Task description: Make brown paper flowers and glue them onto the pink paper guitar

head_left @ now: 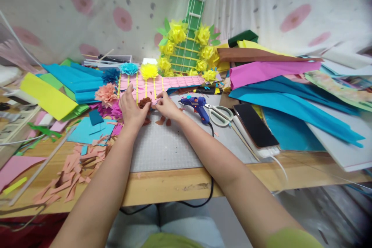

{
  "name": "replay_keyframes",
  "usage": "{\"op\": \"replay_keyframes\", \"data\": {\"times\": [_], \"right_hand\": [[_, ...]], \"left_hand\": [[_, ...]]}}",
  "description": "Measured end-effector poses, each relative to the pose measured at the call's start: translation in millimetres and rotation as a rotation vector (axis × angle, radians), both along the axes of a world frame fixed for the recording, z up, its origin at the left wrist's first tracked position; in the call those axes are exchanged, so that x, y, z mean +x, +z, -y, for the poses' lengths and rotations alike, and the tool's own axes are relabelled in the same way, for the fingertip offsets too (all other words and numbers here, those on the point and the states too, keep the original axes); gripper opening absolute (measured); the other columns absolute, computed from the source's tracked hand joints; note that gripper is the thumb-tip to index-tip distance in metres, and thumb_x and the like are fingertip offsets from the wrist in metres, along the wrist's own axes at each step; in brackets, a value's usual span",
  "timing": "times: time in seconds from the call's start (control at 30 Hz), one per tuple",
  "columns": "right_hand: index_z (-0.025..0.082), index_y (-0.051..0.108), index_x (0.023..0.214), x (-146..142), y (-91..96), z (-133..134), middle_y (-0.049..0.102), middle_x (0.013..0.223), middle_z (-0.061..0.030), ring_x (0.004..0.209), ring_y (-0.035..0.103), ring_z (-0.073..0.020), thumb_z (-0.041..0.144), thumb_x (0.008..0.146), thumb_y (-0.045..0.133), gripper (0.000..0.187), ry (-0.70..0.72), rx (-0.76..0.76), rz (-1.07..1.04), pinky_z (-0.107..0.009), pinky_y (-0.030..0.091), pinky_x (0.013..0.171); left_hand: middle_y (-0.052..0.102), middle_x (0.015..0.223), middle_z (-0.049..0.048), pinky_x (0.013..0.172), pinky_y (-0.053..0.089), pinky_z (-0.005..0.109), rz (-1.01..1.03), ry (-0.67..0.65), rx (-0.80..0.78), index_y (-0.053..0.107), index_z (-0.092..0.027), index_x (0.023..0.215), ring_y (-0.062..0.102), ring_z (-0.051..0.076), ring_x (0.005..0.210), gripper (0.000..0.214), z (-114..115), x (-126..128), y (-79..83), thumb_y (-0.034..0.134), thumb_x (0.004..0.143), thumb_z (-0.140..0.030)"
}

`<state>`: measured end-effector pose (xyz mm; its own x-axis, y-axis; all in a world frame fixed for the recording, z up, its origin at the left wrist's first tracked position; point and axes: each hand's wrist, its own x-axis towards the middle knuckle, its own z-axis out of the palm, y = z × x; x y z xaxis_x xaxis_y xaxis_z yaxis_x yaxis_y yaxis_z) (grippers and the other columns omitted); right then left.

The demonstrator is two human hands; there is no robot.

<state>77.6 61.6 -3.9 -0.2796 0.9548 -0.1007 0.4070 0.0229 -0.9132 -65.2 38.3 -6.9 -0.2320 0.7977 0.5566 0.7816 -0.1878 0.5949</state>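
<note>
A pink paper guitar with yellow strips and thin strings lies across the table in front of me. Blue, yellow and coral paper flowers trim its left end. My left hand rests at its near edge, with the thumb against a brown paper flower and the fingers reaching onto the pink surface. Just right of that flower, my right hand has its fingertips pinched together at the guitar's edge; whatever is between them is hidden. Brown paper petals lie below my hands on the grey cutting mat.
Right of my hands are a blue glue gun with a black cord, scissors and a phone. A green paper guitar with yellow flowers stands behind. Paper scraps cover the left; coloured sheets pile up at right.
</note>
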Motion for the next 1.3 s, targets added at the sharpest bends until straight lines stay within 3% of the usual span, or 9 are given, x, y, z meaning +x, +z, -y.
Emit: {"op": "replay_keyframes", "data": {"times": [0.3, 0.53, 0.7, 0.83, 1.03, 1.3], "right_hand": [[0.023, 0.037, 0.096, -8.2, -14.9, -14.1, 0.052, 0.070, 0.0072, 0.061, 0.054, -0.0108, 0.019, 0.077, 0.051, 0.024, 0.019, 0.153, -0.006, -0.024, 0.046, 0.058], [0.022, 0.037, 0.097, -8.1, -13.1, -10.8, 0.052, 0.067, 0.0086, 0.063, 0.054, -0.0110, 0.020, 0.078, 0.050, 0.023, 0.035, 0.155, -0.080, -0.026, 0.046, 0.065], [0.023, 0.038, 0.099, -4.4, -12.4, -8.5, 0.058, 0.071, 0.0071, 0.067, 0.058, -0.0119, 0.018, 0.078, 0.045, 0.022, 0.010, 0.152, -0.104, -0.029, 0.048, 0.069], [0.023, 0.038, 0.101, -1.7, -12.0, -4.2, 0.064, 0.085, 0.0043, 0.082, 0.061, -0.0121, 0.007, 0.071, 0.047, 0.035, 0.022, 0.258, -0.079, -0.030, 0.048, 0.080], [0.024, 0.038, 0.105, -7.6, -12.2, -0.1, 0.064, 0.087, 0.0030, 0.078, 0.061, -0.0130, 0.005, 0.072, 0.049, 0.039, 0.033, 0.352, 0.071, -0.028, 0.047, 0.074], [0.023, 0.037, 0.105, -15.2, -8.8, 0.9, 0.060, 0.082, 0.0043, 0.075, 0.060, -0.0128, 0.005, 0.071, 0.051, 0.042, 0.009, 0.346, 0.090, -0.027, 0.046, 0.071]], "left_hand": [[0.052, 0.131, 0.0132, 0.108, 0.028, 0.050, 0.030, 0.005, 0.006, 0.042, -0.021, 0.130, 0.043, 0.032, 0.125, 0.076, -0.8, -0.9, -1.2, 0.073, 0.060, -0.023], [0.050, 0.131, 0.0135, 0.108, 0.027, 0.049, 0.045, 0.001, -0.013, 0.041, -0.021, 0.131, 0.042, 0.032, 0.126, 0.076, -0.8, -1.1, -0.7, 0.072, 0.061, -0.024], [0.049, 0.132, 0.0149, 0.109, 0.025, 0.050, 0.054, 0.004, -0.033, 0.040, -0.020, 0.131, 0.041, 0.033, 0.127, 0.076, -0.9, -1.0, -0.9, 0.072, 0.062, -0.024], [0.049, 0.132, 0.0142, 0.108, 0.027, 0.048, 0.016, 0.027, -0.041, 0.040, -0.019, 0.131, 0.041, 0.032, 0.127, 0.074, -0.2, -1.0, -1.0, 0.070, 0.064, -0.026], [0.051, 0.131, 0.0132, 0.108, 0.028, 0.046, -0.018, 0.048, -0.046, 0.040, -0.019, 0.131, 0.043, 0.031, 0.126, 0.073, 0.7, -0.8, -0.6, 0.070, 0.065, -0.027], [0.050, 0.132, 0.0138, 0.107, 0.028, 0.047, -0.017, 0.050, -0.034, 0.041, -0.019, 0.131, 0.043, 0.030, 0.126, 0.071, 0.1, -0.9, -0.7, 0.069, 0.066, -0.027]]}}
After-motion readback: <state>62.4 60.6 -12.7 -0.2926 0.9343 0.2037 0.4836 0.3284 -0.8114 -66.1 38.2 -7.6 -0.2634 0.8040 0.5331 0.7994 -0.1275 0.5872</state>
